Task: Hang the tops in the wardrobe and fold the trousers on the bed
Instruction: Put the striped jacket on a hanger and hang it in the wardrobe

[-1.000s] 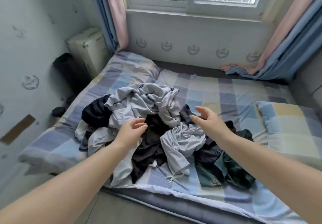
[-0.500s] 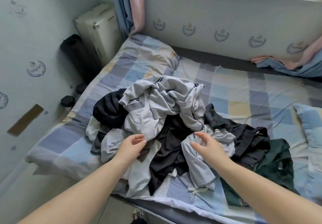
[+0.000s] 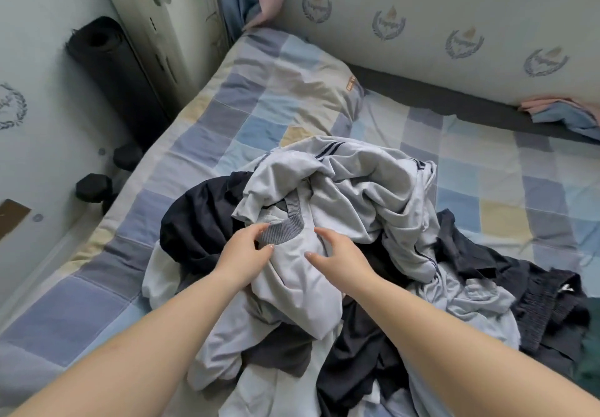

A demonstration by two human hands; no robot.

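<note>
Two bare forearms are reaching from the bottom edge toward a tangled pile of clothes [image 3: 341, 254] lying in the middle of a bed [image 3: 227, 118] covered in a blue, grey and yellow check sheet. On top of the pile is a pale grey top [image 3: 350, 202] with a ribbed grey collar [image 3: 282, 230]. The left hand [image 3: 245, 254] is pinching the fabric just beside that collar, thumb and forefinger curled around it. The right hand [image 3: 337, 254] is hovering over or just touching the grey cloth beside it, fingers bent and spread, gripping nothing that can be seen.

The likely trouble is the tangle. The grey top is lying twisted into other pale garments and over a navy garment [image 3: 198, 222], so lifting by the collar alone may drag neighbours along, or pull some off the near edge of the bed, where cloth is already hanging over. It is hard to tell tops from trousers here; a black piece with an elastic band [image 3: 545, 299] at the right may be trousers.

Around the bed: a pillow [image 3: 302, 85] lying at the far left, a white appliance [image 3: 172, 20] and a dark rolled mat [image 3: 120, 72] standing against the left wall, and curtain ends [image 3: 558, 113] resting on the far right. The wardrobe is not in view.
</note>
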